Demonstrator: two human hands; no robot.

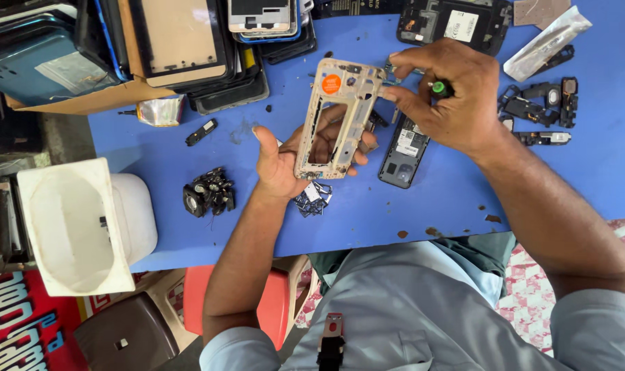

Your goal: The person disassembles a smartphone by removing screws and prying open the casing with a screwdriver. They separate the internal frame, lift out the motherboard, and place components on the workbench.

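The gold, rectangular metal phone frame (pixel 340 120), long axis running twelve to six, is resting in your left hand (pixel 285 161), fingers curled around it; your right hand (pixel 446 93), at three o'clock, is pinching a green-capped screwdriver (pixel 439 88).

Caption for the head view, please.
Left hand holds a gold phone frame while right hand works a green-capped screwdriver above a blue table.

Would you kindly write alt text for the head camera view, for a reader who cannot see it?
Seen from above, a person's left hand holds a pale gold phone frame over a blue table, while the right hand works a green-capped screwdriver at the frame's top edge. A dark phone board, small black parts and stacked phone screens lie around.
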